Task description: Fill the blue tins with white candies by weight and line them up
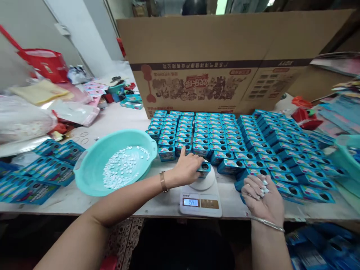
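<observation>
My left hand (188,168) reaches over a small white kitchen scale (201,204), its fingers closed on a small blue box (204,171) that stands on the round plate. Part of that box is hidden by the fingers. Digits glow on the scale's display. Palm up, my right hand (261,197) is curled round several small white tablets (264,188), just in front of the rows of boxes. Left of the scale, a turquoise basin (87,180) holds many similar tablets (120,168).
Rows of blue boxes with dark round openings (225,148) fill the table behind the scale. Behind them rises a large cardboard carton (197,41). More blue boxes (42,180) stand at the left, and another turquoise basin (345,168) is at the right edge.
</observation>
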`<state>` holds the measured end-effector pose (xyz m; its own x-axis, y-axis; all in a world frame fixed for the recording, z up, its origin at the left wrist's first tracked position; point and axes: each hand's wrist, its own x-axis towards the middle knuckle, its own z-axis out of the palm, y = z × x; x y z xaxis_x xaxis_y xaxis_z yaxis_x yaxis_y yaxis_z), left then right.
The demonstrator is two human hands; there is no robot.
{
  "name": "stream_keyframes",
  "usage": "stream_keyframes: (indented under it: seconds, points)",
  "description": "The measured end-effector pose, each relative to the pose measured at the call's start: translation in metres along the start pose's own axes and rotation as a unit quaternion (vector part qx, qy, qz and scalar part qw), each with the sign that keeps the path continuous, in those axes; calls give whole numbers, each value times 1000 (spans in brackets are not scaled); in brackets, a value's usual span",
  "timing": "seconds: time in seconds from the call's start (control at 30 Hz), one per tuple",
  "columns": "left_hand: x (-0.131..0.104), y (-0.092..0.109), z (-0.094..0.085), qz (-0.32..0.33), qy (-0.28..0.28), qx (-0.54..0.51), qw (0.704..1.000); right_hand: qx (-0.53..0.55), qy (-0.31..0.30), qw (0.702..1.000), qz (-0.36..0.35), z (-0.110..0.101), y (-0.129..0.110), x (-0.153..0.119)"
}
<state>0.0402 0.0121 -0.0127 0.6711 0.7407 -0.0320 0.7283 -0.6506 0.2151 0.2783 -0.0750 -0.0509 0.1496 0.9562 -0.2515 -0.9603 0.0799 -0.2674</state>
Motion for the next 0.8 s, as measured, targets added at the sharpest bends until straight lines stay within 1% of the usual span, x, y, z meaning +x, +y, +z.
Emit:
stream_keyframes:
  seconds: [0.1,0.17,0.23,0.27,0.33,0.43,0.5,0.53,0.57,0.63,0.67,0.73,0.8]
  points:
    - [-15,-15,-17,-23,42,-31,998,-8,3,1000,4,-3,-1,2]
    - [-28,-27,-30,-56,59,-11,997,-8,9,1000,4,-3,0,4]
    - [-39,-40,-37,-82,61,31,994,-5,19,1000,8,-2,4,6]
    - [-43,-47,-38,-88,60,52,993,-4,24,1000,9,-1,6,6]
    - [-46,-60,-31,-89,60,91,990,-6,34,999,12,2,9,7]
    - [-43,-73,-12,-84,54,142,985,-17,42,999,9,6,12,6]
    - [-38,-77,-1,-92,50,167,980,-22,44,999,8,7,11,5]
    - [-36,-78,2,-98,53,175,978,-24,44,999,6,8,9,4]
    - [-36,-78,2,-106,60,181,976,-25,44,999,5,8,8,3]
    - [-42,-78,-5,-126,79,169,974,-27,40,999,4,8,5,1]
    - [-49,-77,-10,-139,86,147,976,-28,37,999,2,7,4,0]
    - [-70,-74,-20,-159,88,89,979,-30,32,999,-2,4,2,-1]
    - [-96,-67,-21,-165,75,57,982,-32,28,999,-3,1,4,2]
